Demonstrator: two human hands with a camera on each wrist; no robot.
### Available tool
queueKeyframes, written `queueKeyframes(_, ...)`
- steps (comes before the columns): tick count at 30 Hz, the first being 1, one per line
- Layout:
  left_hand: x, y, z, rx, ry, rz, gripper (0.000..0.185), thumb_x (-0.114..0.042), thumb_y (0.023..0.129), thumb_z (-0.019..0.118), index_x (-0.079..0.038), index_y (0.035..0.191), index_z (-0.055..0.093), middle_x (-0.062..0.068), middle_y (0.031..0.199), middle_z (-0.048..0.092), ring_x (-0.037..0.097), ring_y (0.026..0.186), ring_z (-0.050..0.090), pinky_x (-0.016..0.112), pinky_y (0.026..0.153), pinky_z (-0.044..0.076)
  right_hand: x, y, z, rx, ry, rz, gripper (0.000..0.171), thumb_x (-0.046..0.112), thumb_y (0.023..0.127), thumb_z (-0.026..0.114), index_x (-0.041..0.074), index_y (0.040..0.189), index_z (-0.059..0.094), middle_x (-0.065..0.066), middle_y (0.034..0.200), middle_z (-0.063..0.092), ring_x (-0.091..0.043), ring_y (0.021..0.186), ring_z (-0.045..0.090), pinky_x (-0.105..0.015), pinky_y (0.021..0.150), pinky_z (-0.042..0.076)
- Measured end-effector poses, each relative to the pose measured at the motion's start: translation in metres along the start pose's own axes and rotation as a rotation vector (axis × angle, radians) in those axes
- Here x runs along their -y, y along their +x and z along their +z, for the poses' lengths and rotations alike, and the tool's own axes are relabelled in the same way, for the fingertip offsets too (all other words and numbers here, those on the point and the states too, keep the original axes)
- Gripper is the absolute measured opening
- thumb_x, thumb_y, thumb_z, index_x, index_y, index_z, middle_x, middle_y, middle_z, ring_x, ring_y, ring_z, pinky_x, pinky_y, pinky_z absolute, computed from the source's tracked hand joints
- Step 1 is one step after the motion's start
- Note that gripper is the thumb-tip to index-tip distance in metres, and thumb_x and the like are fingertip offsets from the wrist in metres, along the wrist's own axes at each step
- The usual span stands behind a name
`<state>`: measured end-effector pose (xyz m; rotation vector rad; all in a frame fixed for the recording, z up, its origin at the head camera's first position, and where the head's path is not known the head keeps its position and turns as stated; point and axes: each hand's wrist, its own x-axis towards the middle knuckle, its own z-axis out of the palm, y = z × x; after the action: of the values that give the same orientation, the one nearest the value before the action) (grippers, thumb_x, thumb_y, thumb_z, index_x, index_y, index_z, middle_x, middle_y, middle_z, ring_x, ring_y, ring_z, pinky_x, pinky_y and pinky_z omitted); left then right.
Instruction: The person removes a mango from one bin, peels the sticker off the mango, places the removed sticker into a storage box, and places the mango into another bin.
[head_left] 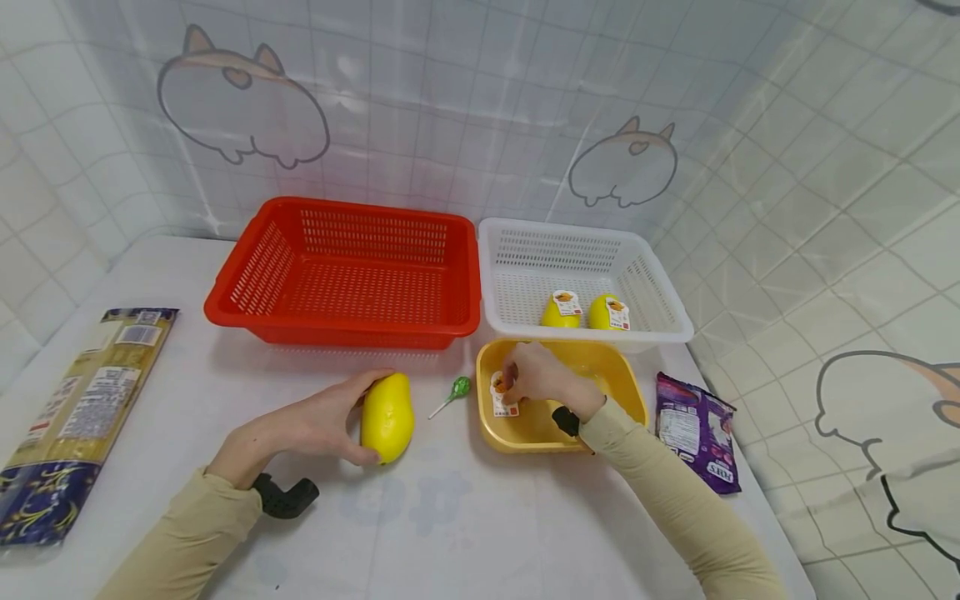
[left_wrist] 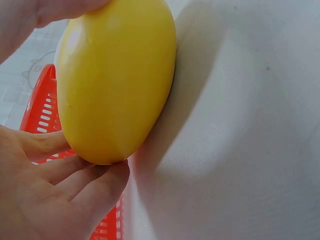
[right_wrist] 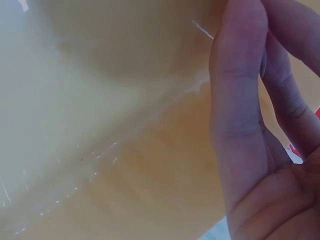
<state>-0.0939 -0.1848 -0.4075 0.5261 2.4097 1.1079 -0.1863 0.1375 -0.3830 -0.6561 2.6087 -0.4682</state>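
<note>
1. My left hand [head_left: 315,425] grips the yellow mango [head_left: 387,417] on the desk [head_left: 465,517], left of the yellow tub [head_left: 558,442], steadying it.
2. My right hand [head_left: 536,375] pinches a labelled fruit [head_left: 501,393] inside that tub.

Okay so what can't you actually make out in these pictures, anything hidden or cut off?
- Head view: the thing the right hand grips in the yellow tub is mostly covered by the fingers; only its label shows.
- Head view: print on the purple packet and long package is too small.
- Left wrist view: the mango and left hand block most of the red basket.
</note>
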Motion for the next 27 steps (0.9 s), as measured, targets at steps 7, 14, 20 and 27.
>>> queueKeyframes(7,0.0010,0.0006,0.0009,-0.004,0.005,-0.007,0.114,-0.032,0.066,0.093,-0.012,0.155,0.025,0.006,0.152,0.040,0.027,0.137,0.042,0.052,0.118,0.035,-0.0002,0.0005,0.0010,-0.014,-0.029,-0.026,0.021,0.014,0.074,0.088,0.012,0.068,0.068,0.004,0.063,0.060,-0.010,0.055,0.055,-0.020,0.053,0.045)
queueKeyframes(14,0.0020,-0.0008,0.0003,-0.002,0.012,0.015,0.112,-0.034,0.067,0.092,-0.011,0.154,0.025,0.008,0.151,0.040,0.030,0.136,0.042,0.055,0.117,0.035,-0.0008,0.0006,0.0020,-0.005,-0.014,-0.023,0.019,0.013,0.075,0.087,0.010,0.071,0.069,0.003,0.065,0.060,-0.010,0.056,0.055,-0.019,0.053,0.046)
queueKeyframes(20,0.0010,-0.0012,0.0001,-0.001,0.007,0.014,0.112,-0.033,0.067,0.092,-0.011,0.154,0.025,0.008,0.152,0.040,0.030,0.136,0.042,0.055,0.117,0.034,-0.0010,0.0013,0.0010,0.001,-0.046,-0.031,0.017,0.015,0.076,0.086,0.009,0.077,0.070,0.003,0.071,0.060,-0.014,0.066,0.053,-0.021,0.057,0.044)
queueKeyframes(27,0.0009,-0.0002,0.0009,-0.006,0.009,0.008,0.112,-0.032,0.066,0.092,-0.011,0.154,0.026,0.006,0.151,0.041,0.028,0.136,0.042,0.054,0.117,0.035,-0.0017,0.0017,0.0010,0.018,-0.075,-0.045,0.023,0.024,0.076,0.088,0.010,0.083,0.070,0.003,0.076,0.061,-0.014,0.071,0.052,-0.021,0.060,0.043)
